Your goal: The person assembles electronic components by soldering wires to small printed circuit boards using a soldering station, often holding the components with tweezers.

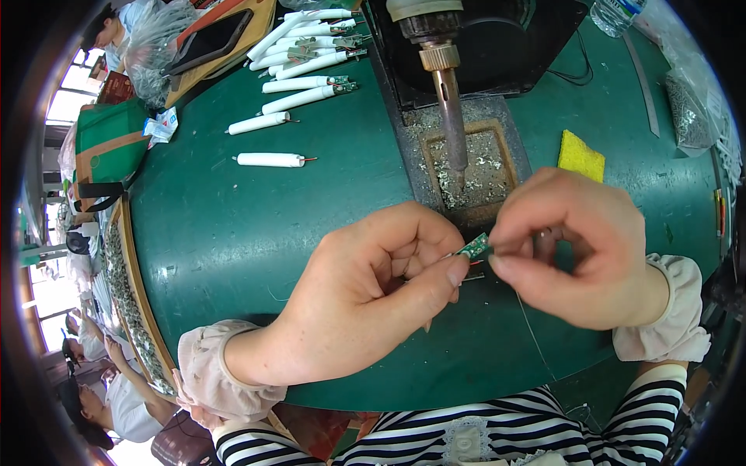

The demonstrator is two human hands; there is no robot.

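Just below the soldering iron's tip, my left hand (373, 291) pinches a small green circuit board (475, 246) between thumb and forefinger. Short red and dark wires (474, 269) show beside the board, near the left thumb tip. My right hand (579, 245) is closed in a pinch at the board's right end, its fingertips touching or nearly touching it. What lies between those fingertips is hidden. A thin pale wire (535, 334) runs from under the right hand toward the table's near edge. The soldering iron (451, 109) points down over a metal tray (509, 147) strewn with solder bits.
White tubes (270, 160) with wire ends lie on the green table (210, 233), several with small boards piled at the back. A yellow sponge (581, 155) sits right of the tray. A phone (208, 40), a bag of small parts (691, 116) and a bottle (614, 14) stand farther back. Other people sit at left.
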